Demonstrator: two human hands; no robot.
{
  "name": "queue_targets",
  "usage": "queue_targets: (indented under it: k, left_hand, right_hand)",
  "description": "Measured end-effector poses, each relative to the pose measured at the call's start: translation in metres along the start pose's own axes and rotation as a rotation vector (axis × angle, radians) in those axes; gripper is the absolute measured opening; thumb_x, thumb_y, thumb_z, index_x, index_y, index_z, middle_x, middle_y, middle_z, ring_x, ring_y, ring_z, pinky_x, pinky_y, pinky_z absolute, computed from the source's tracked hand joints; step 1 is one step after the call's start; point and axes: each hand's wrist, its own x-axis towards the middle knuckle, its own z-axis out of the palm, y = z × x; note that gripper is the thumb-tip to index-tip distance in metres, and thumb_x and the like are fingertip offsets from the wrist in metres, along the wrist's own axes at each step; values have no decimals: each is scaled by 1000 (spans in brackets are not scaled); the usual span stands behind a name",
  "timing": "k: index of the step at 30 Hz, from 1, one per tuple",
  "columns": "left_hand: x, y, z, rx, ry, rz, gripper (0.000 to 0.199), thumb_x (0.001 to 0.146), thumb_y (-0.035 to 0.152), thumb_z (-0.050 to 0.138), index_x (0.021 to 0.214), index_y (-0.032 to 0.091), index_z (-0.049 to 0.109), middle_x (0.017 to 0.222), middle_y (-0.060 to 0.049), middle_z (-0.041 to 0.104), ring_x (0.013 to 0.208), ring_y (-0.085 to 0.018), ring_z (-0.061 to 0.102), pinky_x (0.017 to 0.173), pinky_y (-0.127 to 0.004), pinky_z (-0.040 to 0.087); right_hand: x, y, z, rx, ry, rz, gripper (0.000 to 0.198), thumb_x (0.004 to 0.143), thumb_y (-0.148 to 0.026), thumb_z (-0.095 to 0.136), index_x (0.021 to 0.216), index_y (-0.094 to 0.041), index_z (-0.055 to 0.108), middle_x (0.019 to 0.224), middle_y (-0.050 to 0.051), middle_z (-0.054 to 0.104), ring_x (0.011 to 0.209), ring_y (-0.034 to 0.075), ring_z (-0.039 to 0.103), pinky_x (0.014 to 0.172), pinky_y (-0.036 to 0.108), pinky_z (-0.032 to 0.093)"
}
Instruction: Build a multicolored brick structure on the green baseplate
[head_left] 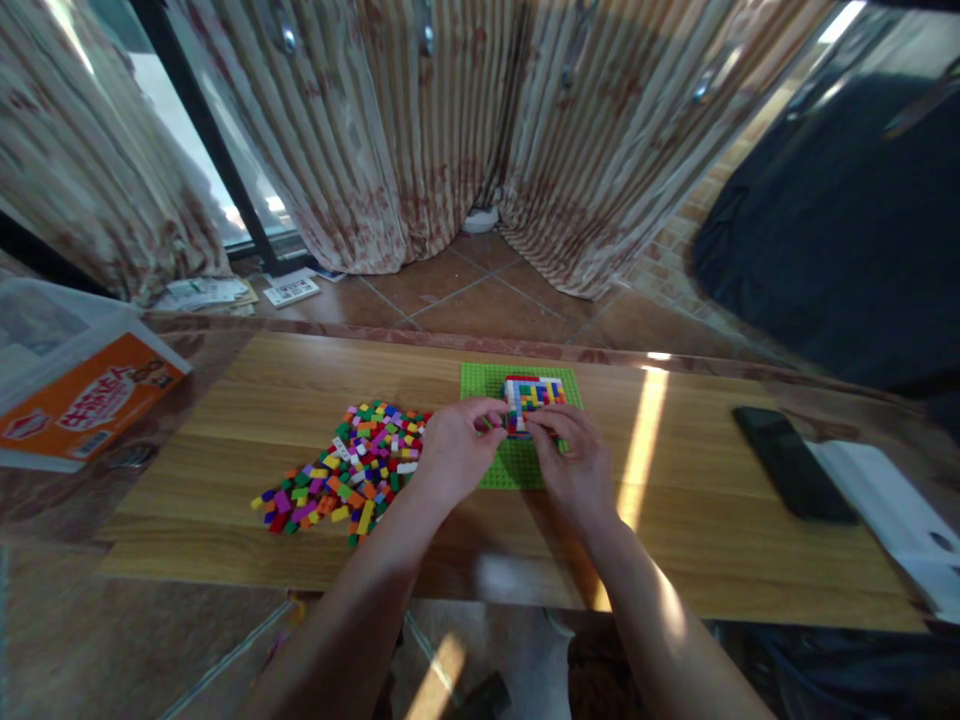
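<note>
A green studded baseplate point(521, 475) lies on the wooden table. On it stands a low block of building bricks point(534, 392), with white and red along its edges and yellow, blue and green inside. My left hand point(457, 450) is at the block's left side, thumb and forefinger closed together; what lies between them is too small to name. My right hand point(576, 460) reaches over the baseplate from the right. Its thumb and forefinger pinch at the near edge of the block, where a small reddish brick shows at the fingertips. The fingers partly cover the block.
A heap of loose multicoloured bricks point(367, 455) spreads left of my left forearm. At the far left stands a clear plastic box point(67, 310) with an orange label. A black phone point(793, 465) and a white flat object point(892, 520) lie at the right. Striped curtains point(420, 130) hang behind the table.
</note>
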Motion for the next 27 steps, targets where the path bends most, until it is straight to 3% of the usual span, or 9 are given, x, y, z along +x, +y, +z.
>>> queue_targets:
  k: [7, 17, 23, 27]
  left_hand:
    - [0, 1, 13, -41, 4, 28, 25, 79, 10, 62, 100, 18, 72, 88, -4, 73, 80, -16, 67, 82, -30, 53]
    - [-1, -2, 23, 181, 47, 185, 30, 83, 10, 57, 110, 18, 67, 101, -8, 70, 90, -19, 67, 87, -33, 53]
    - [1, -2, 26, 221, 85, 189, 36, 81, 8, 61, 116, 17, 63, 104, -8, 69, 88, -18, 66, 84, -33, 55]
    - [2, -3, 27, 218, 96, 192, 39, 81, 7, 60, 119, 16, 61, 102, -8, 69, 88, -18, 66, 83, -33, 55]
  right_hand:
    - [4, -1, -6, 90, 96, 120, 13, 87, -28, 60, 87, -23, 72, 89, 4, 70, 80, 18, 65, 77, 37, 54]
    - [3, 0, -5, 107, 96, 118, 11, 86, -24, 61, 84, -23, 71, 88, 3, 70, 77, 16, 65, 75, 33, 54]
    - [5, 0, -7, 103, 102, 126, 11, 86, -26, 61, 86, -23, 71, 88, 3, 70, 77, 16, 64, 76, 34, 54]
    - [5, -3, -8, 72, 46, 74, 13, 88, -26, 59, 88, -23, 72, 94, 5, 69, 88, 19, 64, 83, 37, 52]
